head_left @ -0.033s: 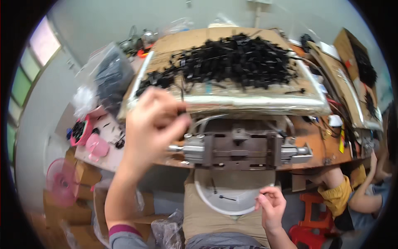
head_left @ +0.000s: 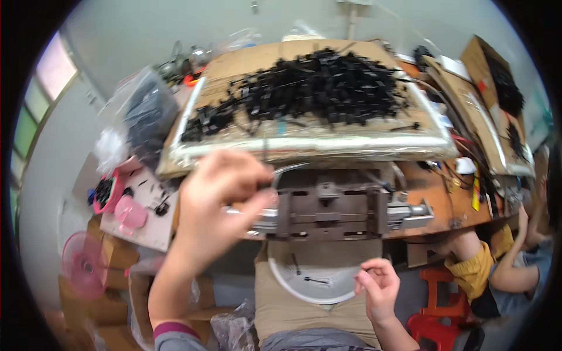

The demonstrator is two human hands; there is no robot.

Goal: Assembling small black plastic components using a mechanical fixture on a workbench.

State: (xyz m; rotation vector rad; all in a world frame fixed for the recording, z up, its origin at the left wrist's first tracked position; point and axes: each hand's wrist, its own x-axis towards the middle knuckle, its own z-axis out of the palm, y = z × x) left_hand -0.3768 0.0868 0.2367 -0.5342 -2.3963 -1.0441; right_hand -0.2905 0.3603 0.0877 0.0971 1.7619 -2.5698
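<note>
Above worktop [head_left: 430, 186] front edge, L hand [head_left: 218, 202] fingers pinch blk strip [head_left: 265, 153]; R hand [head_left: 380, 288], beside basin [head_left: 328, 300], fingers curled, contents unclear; est early stage: 2 blk pcs [head_left: 316, 281] in basin, heap [head_left: 325, 88] pending mid cardboard tray [head_left: 231, 65].

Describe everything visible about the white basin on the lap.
The white basin is round, apparently plastic, with a rounded rim and a faintly patterned interior. It sits open side up on the beige trousers, its far part hidden by the metal fixture. Two thin black pieces lie inside, apart from each other. The right hand overlaps its right edge in view; contact is unclear.
</note>
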